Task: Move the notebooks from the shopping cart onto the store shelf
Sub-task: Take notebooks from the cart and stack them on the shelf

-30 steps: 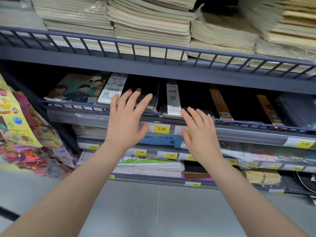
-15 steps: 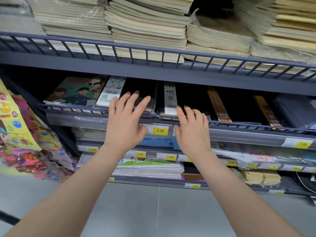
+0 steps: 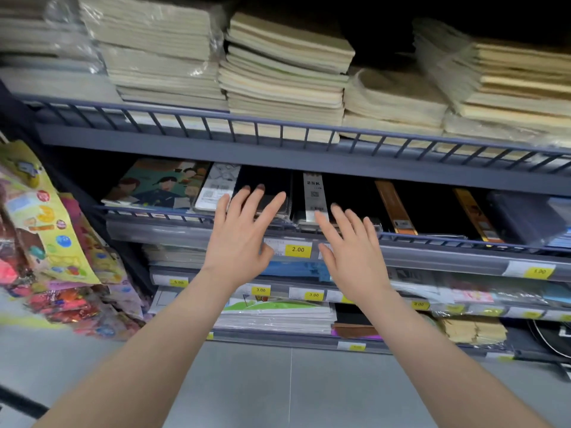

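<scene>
Overhead, beige notebooks (image 3: 278,84), grey shelf (image 3: 278,156), empty spread hands

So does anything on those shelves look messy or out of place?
Mostly tidy. On the top shelf, the right-hand notebook stack sits skewed, its loose plastic wrap bulging out. The black notebooks under the hands lie flat behind the rail. Both hands, left hand and right hand, are open and empty.

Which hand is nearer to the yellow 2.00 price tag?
The left hand. Its thumb ends just left of the 2.00 price tag. The right hand is to the tag's right, with a small gap.
</scene>
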### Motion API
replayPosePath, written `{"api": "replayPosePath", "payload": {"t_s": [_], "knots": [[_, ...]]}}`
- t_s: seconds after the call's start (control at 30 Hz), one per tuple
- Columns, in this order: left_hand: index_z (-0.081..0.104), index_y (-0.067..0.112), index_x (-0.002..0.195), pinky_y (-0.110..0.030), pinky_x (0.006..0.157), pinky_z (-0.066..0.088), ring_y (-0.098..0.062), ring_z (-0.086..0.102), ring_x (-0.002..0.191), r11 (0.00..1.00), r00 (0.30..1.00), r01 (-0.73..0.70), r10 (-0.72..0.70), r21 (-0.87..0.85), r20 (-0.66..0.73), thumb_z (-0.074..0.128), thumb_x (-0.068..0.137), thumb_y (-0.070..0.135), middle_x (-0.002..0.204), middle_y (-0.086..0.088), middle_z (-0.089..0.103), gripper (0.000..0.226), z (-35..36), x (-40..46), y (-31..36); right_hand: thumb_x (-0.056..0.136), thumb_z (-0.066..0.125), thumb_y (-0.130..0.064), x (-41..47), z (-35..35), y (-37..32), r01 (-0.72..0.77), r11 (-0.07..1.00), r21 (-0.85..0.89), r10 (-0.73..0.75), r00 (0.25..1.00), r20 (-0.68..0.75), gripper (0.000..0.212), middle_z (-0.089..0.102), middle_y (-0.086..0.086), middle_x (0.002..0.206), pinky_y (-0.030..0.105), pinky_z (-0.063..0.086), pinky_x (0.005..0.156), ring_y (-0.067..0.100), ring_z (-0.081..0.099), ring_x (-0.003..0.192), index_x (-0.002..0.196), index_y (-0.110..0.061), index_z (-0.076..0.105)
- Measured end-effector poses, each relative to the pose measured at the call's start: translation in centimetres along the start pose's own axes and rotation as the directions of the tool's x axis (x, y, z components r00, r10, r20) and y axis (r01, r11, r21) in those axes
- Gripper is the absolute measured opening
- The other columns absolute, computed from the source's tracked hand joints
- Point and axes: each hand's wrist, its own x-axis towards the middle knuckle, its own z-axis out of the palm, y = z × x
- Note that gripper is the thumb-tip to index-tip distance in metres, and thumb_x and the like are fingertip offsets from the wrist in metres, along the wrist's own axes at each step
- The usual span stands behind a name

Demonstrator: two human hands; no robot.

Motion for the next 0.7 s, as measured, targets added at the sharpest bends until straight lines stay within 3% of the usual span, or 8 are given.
{"api": "replayPosePath", "payload": {"t_s": [0.23,0.4,0.7], "knots": [[0.033,0.025,0.142,-0.05,0.108,0.014,-0.037,0.032,0.131,1.0,0.999,-0.023,0.022,-0.016,-0.046,0.067,0.065,0.025,0.142,-0.016,0.04,0.084,0.7,-0.2,-0.4,0.095,0.043,-0.027,1.6,1.0,-0.9,-0.044,0.997,0.06,0.036,0.991,0.132,0.051,0.035,0.01,0.147,0.046,0.014,0.115,0.033,0.027,0.137,0.144,-0.019,0.03],[0.034,0.025,0.142,-0.049,0.108,0.014,-0.037,0.032,0.131,0.999,0.997,-0.035,0.034,-0.023,-0.066,0.067,0.064,0.023,0.142,-0.016,0.04,0.084,1.0,-0.2,-0.5,0.088,0.053,-0.027,0.4,1.8,-1.3,-0.093,0.992,0.086,0.09,0.995,0.034,0.049,0.045,0.007,0.14,0.048,0.028,0.108,0.031,0.037,0.131,0.136,-0.021,0.042],[0.034,0.024,0.142,-0.049,0.108,0.012,-0.037,0.031,0.132,0.999,0.998,-0.037,0.036,-0.02,-0.052,0.066,0.066,0.025,0.143,-0.016,0.039,0.083,1.0,-0.2,-0.6,0.087,0.055,-0.028,0.2,1.6,-1.3,-0.099,0.99,0.103,0.091,0.993,0.076,0.054,0.037,0.004,0.146,0.049,0.021,0.112,0.028,0.029,0.138,0.138,-0.024,0.037]]}}
